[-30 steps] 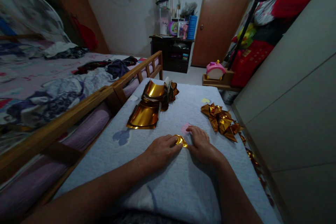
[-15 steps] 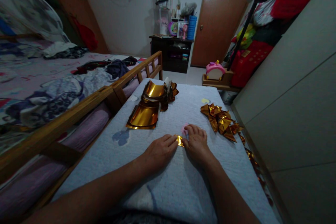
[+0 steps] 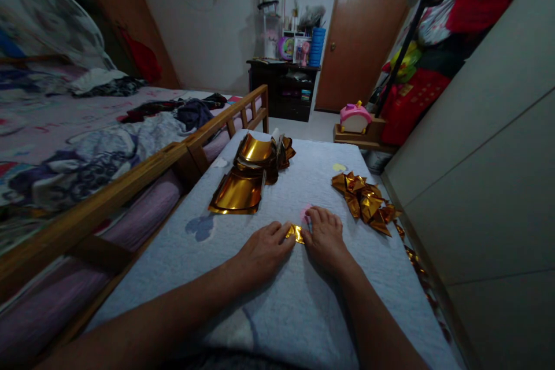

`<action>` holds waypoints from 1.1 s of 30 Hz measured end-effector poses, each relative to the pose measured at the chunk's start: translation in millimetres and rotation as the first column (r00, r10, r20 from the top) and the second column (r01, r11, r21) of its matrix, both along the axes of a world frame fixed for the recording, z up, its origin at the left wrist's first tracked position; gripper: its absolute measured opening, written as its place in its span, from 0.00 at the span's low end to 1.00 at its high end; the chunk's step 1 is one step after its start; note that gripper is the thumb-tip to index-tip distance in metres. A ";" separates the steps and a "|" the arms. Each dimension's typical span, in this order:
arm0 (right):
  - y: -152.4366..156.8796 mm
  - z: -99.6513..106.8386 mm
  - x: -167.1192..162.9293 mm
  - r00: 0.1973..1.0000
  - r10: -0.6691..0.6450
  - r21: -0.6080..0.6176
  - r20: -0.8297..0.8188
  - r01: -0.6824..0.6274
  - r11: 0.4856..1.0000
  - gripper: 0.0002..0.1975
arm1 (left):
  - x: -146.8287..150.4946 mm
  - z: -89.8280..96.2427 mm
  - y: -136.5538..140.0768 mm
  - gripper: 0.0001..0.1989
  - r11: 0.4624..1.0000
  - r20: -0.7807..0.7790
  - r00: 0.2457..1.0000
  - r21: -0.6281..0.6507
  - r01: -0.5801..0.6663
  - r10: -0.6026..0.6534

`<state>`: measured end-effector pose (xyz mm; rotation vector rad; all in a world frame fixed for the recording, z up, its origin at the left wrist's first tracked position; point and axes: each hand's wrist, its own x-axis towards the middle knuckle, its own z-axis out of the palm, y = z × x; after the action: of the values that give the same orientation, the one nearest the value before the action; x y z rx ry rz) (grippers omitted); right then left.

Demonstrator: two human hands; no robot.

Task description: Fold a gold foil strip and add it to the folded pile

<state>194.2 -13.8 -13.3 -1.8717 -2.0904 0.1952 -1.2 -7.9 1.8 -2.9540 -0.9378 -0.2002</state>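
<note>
A small folded piece of gold foil paper (image 3: 295,234) lies on the pale blue cloth (image 3: 277,324) between my hands. My left hand (image 3: 265,251) has its fingers pressed together on the foil's left end. My right hand (image 3: 326,237) is curled, its thumb holding the right end down and its fingertips resting on the cloth. Back left sits a stack of curved gold foil sheets (image 3: 238,189). On the right is a pile of folded gold foil pieces (image 3: 368,203). The undersides of both hands are hidden.
A wooden bed rail (image 3: 173,153) runs along the left, beside a bed with rumpled clothes and bedding. More gold foil pieces (image 3: 416,260) lie down the right side, by a pale cabinet (image 3: 489,196). Beyond the cloth stand a pink toy (image 3: 355,118) and a dark shelf unit (image 3: 281,92).
My left fingers have shifted slightly on the foil's left end, and a little more of the gold shows. My right hand has barely moved.
</note>
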 end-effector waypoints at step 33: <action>-1.5 6.3 15.9 0.985 0.134 0.005 -0.111 -0.134 0.991 0.22 | 3.0 4.9 -5.9 0.17 1.000 -0.052 0.998 0.020 -0.019 0.020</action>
<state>210.1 -15.3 -7.0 -1.6819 -2.1412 0.3263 1.8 -13.8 6.7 -2.9161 -0.9516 -0.1295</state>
